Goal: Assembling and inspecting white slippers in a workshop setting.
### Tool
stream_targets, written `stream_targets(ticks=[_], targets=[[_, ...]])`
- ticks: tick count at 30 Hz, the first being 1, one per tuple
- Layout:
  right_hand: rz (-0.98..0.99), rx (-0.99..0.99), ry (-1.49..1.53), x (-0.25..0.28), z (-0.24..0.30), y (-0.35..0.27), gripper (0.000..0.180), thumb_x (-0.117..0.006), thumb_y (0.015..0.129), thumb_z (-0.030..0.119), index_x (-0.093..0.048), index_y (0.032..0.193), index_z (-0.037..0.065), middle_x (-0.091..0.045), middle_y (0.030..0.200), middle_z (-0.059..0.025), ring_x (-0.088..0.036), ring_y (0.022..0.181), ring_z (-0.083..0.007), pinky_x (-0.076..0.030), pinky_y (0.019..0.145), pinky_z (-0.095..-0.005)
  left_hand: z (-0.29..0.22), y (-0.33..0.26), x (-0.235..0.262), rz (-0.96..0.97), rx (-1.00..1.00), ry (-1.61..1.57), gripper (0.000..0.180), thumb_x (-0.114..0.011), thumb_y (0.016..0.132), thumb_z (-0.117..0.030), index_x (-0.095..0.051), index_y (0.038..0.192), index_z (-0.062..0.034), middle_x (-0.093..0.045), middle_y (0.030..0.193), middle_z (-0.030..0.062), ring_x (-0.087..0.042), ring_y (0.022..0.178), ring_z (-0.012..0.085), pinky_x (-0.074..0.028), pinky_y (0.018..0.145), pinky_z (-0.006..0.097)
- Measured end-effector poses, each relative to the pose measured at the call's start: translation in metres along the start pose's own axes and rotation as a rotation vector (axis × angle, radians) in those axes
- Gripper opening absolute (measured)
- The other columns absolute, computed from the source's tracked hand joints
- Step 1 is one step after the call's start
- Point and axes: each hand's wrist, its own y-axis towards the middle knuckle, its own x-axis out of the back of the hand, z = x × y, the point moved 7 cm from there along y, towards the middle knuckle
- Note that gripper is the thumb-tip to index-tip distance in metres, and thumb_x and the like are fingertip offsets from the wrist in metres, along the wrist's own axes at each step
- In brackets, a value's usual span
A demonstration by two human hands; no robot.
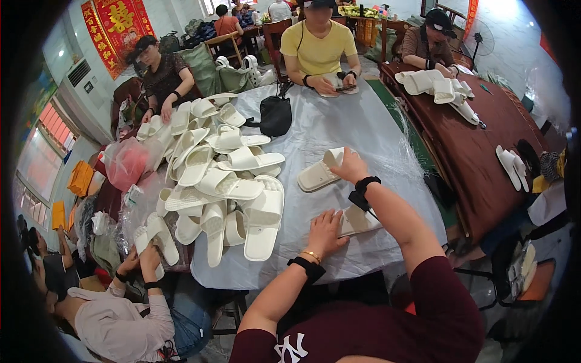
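Right hand on a slipper's strap, left hand spread on the sheet

At a table covered with a pale grey plastic sheet [372, 130], a person in a maroon short-sleeved shirt [387, 320] works with both bare hands. The right hand [350, 166] has its fingers closed on the strap end of a cream-white open-toed slipper [316, 174], which lies on the sheet with its heel pointing left. The left hand [328, 233] is spread palm down, fingers extended, nearer the table's edge. Just beside its thumb lies a second cream-white slipper [362, 222], partly covered by the right wrist; whether the left hand touches it cannot be told. Each wrist wears a black band, and a thin gold bracelet [310, 256] circles the left one.

To the left, near both hands, a heaped pile of cream-white slippers [233, 184] overlaps in many directions. A small black drawstring bag [276, 115] lies beyond it. Across the table, a co-worker in a yellow T-shirt [318, 45] holds both hands over more slippers. At the lower left, a co-worker in a pale pink top [115, 320] handles a pair. To the right, a red-brown table [466, 163] bears further white slippers.
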Motion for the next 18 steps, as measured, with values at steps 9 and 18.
stream_targets(ticks=[9, 18], targets=[[-0.141, 0.121, 0.330, 0.089, -0.002, -0.022, 0.077, -0.072, 0.067, 0.031, -0.041, 0.130, -0.001, -0.056, 0.110, -0.0239, -0.058, 0.101, -0.0347, -0.047, 0.087, -0.0408, 0.028, -0.023, 0.038, -0.092, 0.225, -0.048, 0.073, -0.076, 0.064, -0.038, -0.049, 0.124, -0.0057, -0.055, 0.103, 0.0196, -0.055, 0.094, 0.0368, -0.046, 0.082, 0.044], [0.207, 0.312, 0.319, 0.106, -0.036, -0.134, 0.068, -0.071, 0.066, 0.018, -0.047, 0.129, 0.006, -0.051, 0.113, -0.0172, -0.059, 0.091, -0.0264, -0.052, 0.070, -0.0326, 0.045, -0.079, 0.056, -0.068, 0.431, 0.042, 0.075, -0.076, 0.068, -0.045, -0.048, 0.122, -0.0019, -0.054, 0.103, 0.0186, -0.053, 0.096, 0.0369, -0.045, 0.082, 0.044]])
